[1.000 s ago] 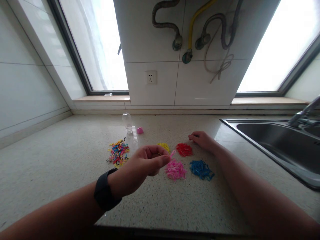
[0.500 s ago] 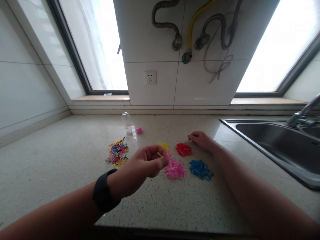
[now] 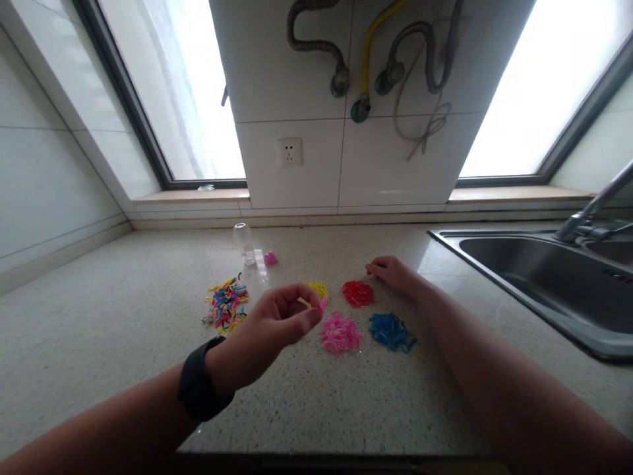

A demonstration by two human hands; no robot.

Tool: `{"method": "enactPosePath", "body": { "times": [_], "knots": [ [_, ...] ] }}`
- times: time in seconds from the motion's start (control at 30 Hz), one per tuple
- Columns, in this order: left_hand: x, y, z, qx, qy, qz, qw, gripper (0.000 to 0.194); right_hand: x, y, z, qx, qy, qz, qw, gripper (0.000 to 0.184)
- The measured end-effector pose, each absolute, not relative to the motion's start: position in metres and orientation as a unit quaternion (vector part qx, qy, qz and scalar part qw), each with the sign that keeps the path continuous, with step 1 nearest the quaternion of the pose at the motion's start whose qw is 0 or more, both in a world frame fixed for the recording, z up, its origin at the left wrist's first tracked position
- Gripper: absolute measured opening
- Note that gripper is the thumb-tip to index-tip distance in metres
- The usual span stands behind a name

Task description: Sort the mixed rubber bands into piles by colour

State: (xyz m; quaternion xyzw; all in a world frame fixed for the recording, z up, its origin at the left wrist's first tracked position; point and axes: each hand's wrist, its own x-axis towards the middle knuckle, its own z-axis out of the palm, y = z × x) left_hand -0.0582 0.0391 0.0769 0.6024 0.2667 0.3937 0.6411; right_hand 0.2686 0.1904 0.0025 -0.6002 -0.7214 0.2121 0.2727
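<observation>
My left hand (image 3: 274, 323), with a black watch (image 3: 202, 379) on its wrist, pinches a small pink rubber band (image 3: 324, 304) between thumb and forefinger. Just beyond and below those fingertips lies a pile of pink rubber bands (image 3: 340, 333). A yellow pile (image 3: 319, 290) is partly hidden behind the hand. My right hand (image 3: 390, 272) rests on the counter with fingers curled together; whether anything is in them I cannot see. Nearest to it is a red pile (image 3: 358, 293), and a blue pile (image 3: 392, 332) lies closer to me. Mixed-colour rubber bands (image 3: 227, 303) are heaped at the left.
A clear plastic bottle (image 3: 244, 244) stands at the back left, beside a pink cap (image 3: 270, 258). On the right, a steel sink (image 3: 445, 239) with a tap (image 3: 588, 211) is set into the speckled counter (image 3: 123, 316). Hoses and a socket (image 3: 291, 152) are on the wall behind.
The whole view has shifted slightly. My left hand, still pinching the pink rubber band, has moved a little away from the red pile. My right hand stays in place.
</observation>
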Motion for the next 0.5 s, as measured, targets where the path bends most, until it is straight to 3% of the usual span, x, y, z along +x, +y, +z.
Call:
{"method": "enactPosePath", "body": {
  "times": [0.5],
  "knots": [
    [-0.06,0.053,0.046,0.852,0.425,0.249,0.178,0.022,0.263,0.184,0.008,-0.599,-0.717,0.222,0.279,0.038]
  ]
}}
